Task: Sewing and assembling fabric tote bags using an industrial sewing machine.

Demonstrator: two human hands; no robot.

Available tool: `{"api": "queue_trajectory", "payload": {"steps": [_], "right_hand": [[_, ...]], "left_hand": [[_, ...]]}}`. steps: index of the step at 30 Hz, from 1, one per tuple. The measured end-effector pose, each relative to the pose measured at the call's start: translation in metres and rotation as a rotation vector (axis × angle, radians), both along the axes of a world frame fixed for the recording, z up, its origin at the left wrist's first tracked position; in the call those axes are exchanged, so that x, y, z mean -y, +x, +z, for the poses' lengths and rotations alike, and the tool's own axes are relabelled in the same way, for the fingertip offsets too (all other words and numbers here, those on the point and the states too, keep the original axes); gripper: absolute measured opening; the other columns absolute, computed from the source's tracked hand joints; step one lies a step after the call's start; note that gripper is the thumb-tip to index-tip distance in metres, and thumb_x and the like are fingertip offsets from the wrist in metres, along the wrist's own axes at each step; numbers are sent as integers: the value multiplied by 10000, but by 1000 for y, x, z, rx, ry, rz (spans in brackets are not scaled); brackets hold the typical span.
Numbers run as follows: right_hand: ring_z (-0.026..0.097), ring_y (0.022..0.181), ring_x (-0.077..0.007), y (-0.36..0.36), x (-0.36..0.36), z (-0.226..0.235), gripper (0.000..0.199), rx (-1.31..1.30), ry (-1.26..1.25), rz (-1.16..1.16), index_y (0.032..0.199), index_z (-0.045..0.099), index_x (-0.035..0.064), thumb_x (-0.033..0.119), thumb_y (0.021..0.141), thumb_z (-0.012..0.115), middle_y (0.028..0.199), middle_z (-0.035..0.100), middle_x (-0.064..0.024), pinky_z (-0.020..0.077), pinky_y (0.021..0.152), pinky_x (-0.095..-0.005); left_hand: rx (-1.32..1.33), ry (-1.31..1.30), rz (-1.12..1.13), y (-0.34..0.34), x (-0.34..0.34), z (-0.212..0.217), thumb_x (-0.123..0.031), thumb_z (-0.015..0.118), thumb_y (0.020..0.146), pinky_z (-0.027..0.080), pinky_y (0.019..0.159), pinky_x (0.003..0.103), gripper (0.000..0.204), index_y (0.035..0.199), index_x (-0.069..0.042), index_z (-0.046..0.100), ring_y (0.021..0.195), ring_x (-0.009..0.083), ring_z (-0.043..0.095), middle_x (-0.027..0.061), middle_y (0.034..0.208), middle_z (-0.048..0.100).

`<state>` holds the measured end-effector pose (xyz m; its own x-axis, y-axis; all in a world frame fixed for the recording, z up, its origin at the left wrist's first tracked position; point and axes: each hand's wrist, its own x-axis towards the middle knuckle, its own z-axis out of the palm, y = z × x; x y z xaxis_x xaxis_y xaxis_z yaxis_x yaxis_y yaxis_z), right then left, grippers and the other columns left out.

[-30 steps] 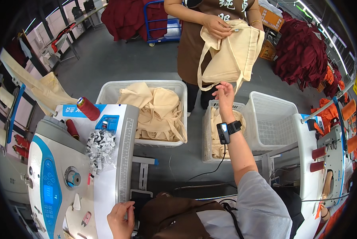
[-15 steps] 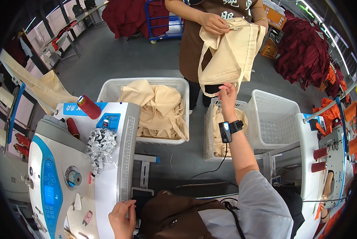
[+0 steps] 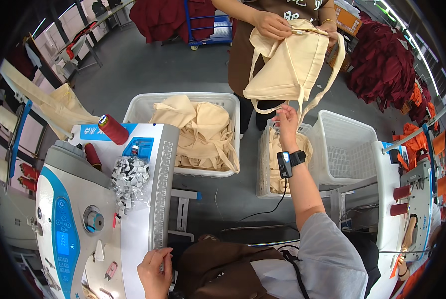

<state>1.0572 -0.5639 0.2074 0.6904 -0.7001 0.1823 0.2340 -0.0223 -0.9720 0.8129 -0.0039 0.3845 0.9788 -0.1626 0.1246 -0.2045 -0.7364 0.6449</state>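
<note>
A cream cloth tote bag [image 3: 282,72] hangs in front of me, held up near its top by another person's two hands. My right hand [image 3: 286,124] reaches out to the bag's lower end. Its fingers are curled in a pinch at a looped strap [image 3: 263,110]; the exact contact is hard to see. My left hand [image 3: 154,271] rests by the front edge of the white sewing machine table [image 3: 138,239], its fingers curled together and nothing visible in them. Beneath my right forearm, a white basket [image 3: 262,172] holds more cream cloth.
A larger white crate [image 3: 133,107] full of cream bags [image 3: 203,134] stands ahead to the left. Another white crate [image 3: 345,149] is at the right. On the machine are a red thread cone [image 3: 113,130] and a plastic bag of small labels [image 3: 130,182]. A second machine [image 3: 389,199] stands right.
The other person has raised and turned the tote bag, and one strap now swings out at its right. My right hand stays at the lower strap with its fingers more curled. My left hand is nearly still.
</note>
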Motion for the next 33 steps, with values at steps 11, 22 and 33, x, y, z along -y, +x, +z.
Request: {"api": "queue_trajectory", "payload": {"steps": [11,22,33], "right_hand": [[725,761,-128,7,-4,-23,264,-12,60,-1,1371,606,36,25,1109,576,1112,747,-60,528,620,-249],[723,777,-127,5,-5,-45,231,-60,103,1,1347,632,52,82,1119,605,1099,757,-51,531,642,-257],[775,803,-147,-36,-56,-128,210,-708,-141,717,1214,724,43,219,1103,693,1035,785,-54,582,642,-288]], "left_hand": [[0,38,-11,1,-18,-11,86,746,956,574,710,374,149,1077,8,785,760,321,743,166,886,762],[-5,59,15,3,-5,5,75,750,954,582,714,388,143,1069,-2,785,776,330,753,170,898,767],[-38,121,22,-22,-11,10,60,750,968,604,769,394,147,1094,-8,782,841,361,772,165,961,776]]}}
